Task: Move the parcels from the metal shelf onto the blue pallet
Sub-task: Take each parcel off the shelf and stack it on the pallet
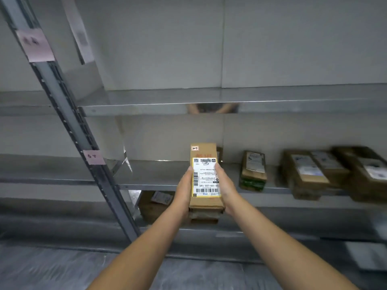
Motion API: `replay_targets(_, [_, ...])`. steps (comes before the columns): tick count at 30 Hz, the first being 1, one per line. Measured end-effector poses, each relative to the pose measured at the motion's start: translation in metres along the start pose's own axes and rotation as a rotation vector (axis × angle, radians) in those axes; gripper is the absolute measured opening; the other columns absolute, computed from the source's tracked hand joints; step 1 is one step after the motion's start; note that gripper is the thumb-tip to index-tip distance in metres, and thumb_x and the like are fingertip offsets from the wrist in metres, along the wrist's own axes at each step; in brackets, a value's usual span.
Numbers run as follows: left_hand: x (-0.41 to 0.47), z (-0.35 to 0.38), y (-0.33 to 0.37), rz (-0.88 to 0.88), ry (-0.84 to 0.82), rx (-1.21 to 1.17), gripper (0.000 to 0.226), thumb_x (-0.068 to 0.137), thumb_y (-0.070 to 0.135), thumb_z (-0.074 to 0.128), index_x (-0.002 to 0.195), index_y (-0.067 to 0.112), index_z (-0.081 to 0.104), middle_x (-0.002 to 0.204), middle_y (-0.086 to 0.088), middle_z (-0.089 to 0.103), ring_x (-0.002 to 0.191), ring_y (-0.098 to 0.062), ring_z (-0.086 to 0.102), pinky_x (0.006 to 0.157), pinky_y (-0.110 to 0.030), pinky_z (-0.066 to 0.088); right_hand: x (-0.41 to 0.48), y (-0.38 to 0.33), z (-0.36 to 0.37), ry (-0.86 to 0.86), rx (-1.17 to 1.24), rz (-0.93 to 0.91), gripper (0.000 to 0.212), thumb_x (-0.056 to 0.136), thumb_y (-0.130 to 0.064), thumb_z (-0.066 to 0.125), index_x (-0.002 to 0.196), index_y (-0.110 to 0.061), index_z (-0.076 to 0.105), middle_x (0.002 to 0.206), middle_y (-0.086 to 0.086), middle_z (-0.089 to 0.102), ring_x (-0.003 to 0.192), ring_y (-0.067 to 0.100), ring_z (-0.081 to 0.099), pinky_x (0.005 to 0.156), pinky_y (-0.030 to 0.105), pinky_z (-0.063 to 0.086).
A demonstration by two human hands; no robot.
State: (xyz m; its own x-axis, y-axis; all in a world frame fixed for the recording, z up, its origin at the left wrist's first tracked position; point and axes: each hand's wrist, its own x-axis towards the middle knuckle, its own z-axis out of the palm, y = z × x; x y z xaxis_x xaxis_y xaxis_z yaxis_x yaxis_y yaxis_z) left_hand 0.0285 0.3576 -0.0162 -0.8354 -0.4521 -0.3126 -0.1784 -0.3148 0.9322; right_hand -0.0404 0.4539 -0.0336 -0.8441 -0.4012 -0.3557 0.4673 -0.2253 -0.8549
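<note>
A narrow brown cardboard parcel (206, 200) with a white shipping label on top sits between my two hands in front of the metal shelf (159, 174). My left hand (184, 192) grips its left side and my right hand (225, 189) grips its right side. The parcel's near end hangs over the shelf's front edge. More brown parcels lie on the same shelf to the right: a small one (253, 170) and larger ones (303, 174) at the far right (364, 172). The blue pallet is not in view.
A slanted metal upright (69, 114) with pink paper tags stands at the left. Above is a bare upper shelf (209, 97). Another parcel (156, 206) lies on the lower shelf under my left hand. Grey floor shows at the bottom.
</note>
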Motion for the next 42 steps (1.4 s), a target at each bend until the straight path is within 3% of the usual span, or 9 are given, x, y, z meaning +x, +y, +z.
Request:
replay_targets(4, [-0.044,0.077,-0.035,-0.016,-0.136,-0.022,0.041,0.099,0.033,0.051,0.130,0.007,0.061,0.117,-0.019,0.070,0.110,-0.037,0.066,0.101,-0.049,0.050,-0.069,-0.023,-0.085,0.124,-0.003,-0.100,0.039,0.100,-0.042,0.044,0.123,-0.016,0.061,0.102,0.009,0.074,0.073,0.016,0.074,0.052,0.024,0.055])
replay_targets(8, [-0.089,0.167,-0.074,-0.055,-0.287,-0.053,0.038,0.098,0.031,0.054,0.127,0.007,0.062,0.107,-0.017,0.074,0.099,-0.035,0.070,0.095,-0.050,0.053,-0.138,-0.045,-0.178,0.216,-0.041,-0.181,0.042,0.100,-0.042,0.043,0.134,-0.020,0.054,0.108,0.008,0.072,0.093,0.022,0.072,0.074,0.033,0.058])
replay_targets(12, [-0.144,0.258,-0.109,-0.077,-0.500,-0.058,0.031,0.097,0.030,0.055,0.121,0.011,0.063,0.094,-0.012,0.077,0.080,-0.028,0.074,0.070,-0.039,0.057,-0.219,-0.063,-0.270,0.314,-0.021,-0.261,0.040,0.098,-0.041,0.049,0.136,-0.028,0.050,0.109,0.005,0.073,0.092,0.020,0.073,0.068,0.031,0.059])
replay_targets(15, [-0.193,0.317,-0.132,-0.101,-0.629,-0.046,0.032,0.097,0.029,0.056,0.120,0.009,0.064,0.095,-0.014,0.077,0.083,-0.030,0.074,0.074,-0.040,0.059,-0.276,-0.070,-0.329,0.436,-0.007,-0.304,0.039,0.097,-0.044,0.050,0.132,-0.028,0.053,0.105,0.004,0.074,0.093,0.022,0.073,0.073,0.034,0.058])
replay_targets(20, [-0.268,0.400,-0.164,-0.165,-0.837,-0.010,0.035,0.097,0.032,0.055,0.124,0.012,0.064,0.110,-0.018,0.074,0.105,-0.038,0.069,0.098,-0.053,0.052,-0.355,-0.080,-0.414,0.615,0.028,-0.364,0.039,0.097,-0.044,0.051,0.132,-0.027,0.055,0.102,0.003,0.075,0.089,0.020,0.074,0.061,0.029,0.058])
replay_targets(24, [-0.303,0.459,-0.191,-0.186,-0.976,0.047,0.033,0.095,0.038,0.057,0.121,0.020,0.066,0.107,-0.012,0.076,0.100,-0.033,0.073,0.097,-0.053,0.053,-0.395,-0.087,-0.479,0.711,0.063,-0.435,0.042,0.096,-0.042,0.053,0.137,-0.037,0.048,0.115,0.004,0.071,0.101,0.026,0.070,0.089,0.048,0.055])
replay_targets(31, [-0.319,0.571,-0.238,-0.278,-1.008,0.085,0.034,0.094,0.039,0.056,0.119,0.018,0.067,0.107,-0.015,0.075,0.102,-0.037,0.070,0.100,-0.058,0.049,-0.410,-0.113,-0.587,0.793,0.051,-0.417,0.045,0.096,-0.042,0.054,0.139,-0.043,0.043,0.115,0.006,0.071,0.101,0.030,0.070,0.092,0.054,0.053])
replay_targets(37, [-0.291,0.673,-0.259,-0.268,-1.009,0.057,0.037,0.097,0.043,0.052,0.127,0.025,0.061,0.109,-0.008,0.075,0.098,-0.030,0.073,0.093,-0.052,0.055,-0.378,-0.169,-0.678,0.800,-0.004,-0.321,0.047,0.095,-0.044,0.055,0.139,-0.034,0.045,0.110,0.005,0.073,0.097,0.027,0.072,0.072,0.038,0.059])
replay_targets(42, [-0.267,0.749,-0.266,-0.250,-0.954,0.057,0.049,0.098,0.045,0.050,0.140,0.021,0.052,0.124,-0.009,0.068,0.109,-0.029,0.068,0.099,-0.051,0.052,-0.346,-0.214,-0.748,0.772,-0.079,-0.303,0.043,0.094,-0.045,0.055,0.136,-0.038,0.048,0.111,0.004,0.073,0.098,0.026,0.072,0.077,0.039,0.059])
